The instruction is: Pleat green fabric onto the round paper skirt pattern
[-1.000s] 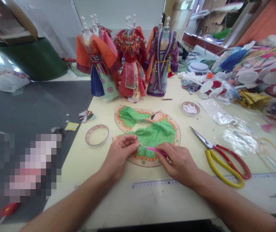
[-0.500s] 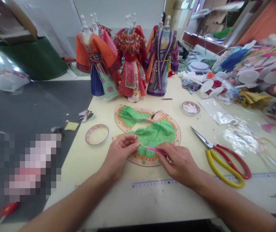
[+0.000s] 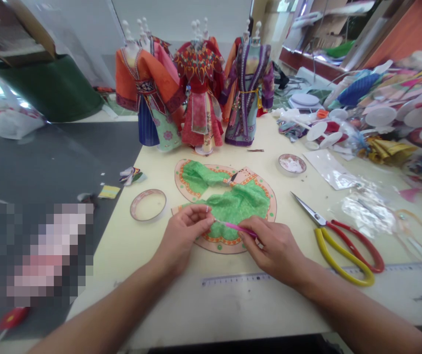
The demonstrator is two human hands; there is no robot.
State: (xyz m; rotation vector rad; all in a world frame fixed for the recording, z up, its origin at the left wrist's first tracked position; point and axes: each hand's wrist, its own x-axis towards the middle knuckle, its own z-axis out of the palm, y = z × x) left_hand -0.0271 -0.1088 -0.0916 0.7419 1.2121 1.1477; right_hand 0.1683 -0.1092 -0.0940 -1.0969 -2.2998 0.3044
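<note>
My left hand (image 3: pixel 185 231) is closed in a pinch over the near-left part of the green and pink patterned cloth piece (image 3: pixel 242 199). Something tiny and pale shows at its fingertips, too small to name. Between the thumb and fingers of my right hand (image 3: pixel 275 246) is a slim pink-handled tool (image 3: pixel 233 226) with a thin metal tip. That tip points left and meets, or almost meets, my left fingertips. Under both hands the cloth lies curved on the table, its green middle rumpled, with an orange-patterned pink border.
Scissors (image 3: pixel 319 221) with one yellow and one red handle lie at right. A round shallow dish (image 3: pixel 148 205) stands left, another with white contents (image 3: pixel 292 164) at right. A ruler (image 3: pixel 233 279) runs along the front. Dressed doll forms (image 3: pixel 199 113) stand behind; plastic bags (image 3: pixel 368 206) lie right.
Hardly anything differs. The pink-handled tool has tilted or turned very slightly in my right hand; both hands keep their places over the cloth.
</note>
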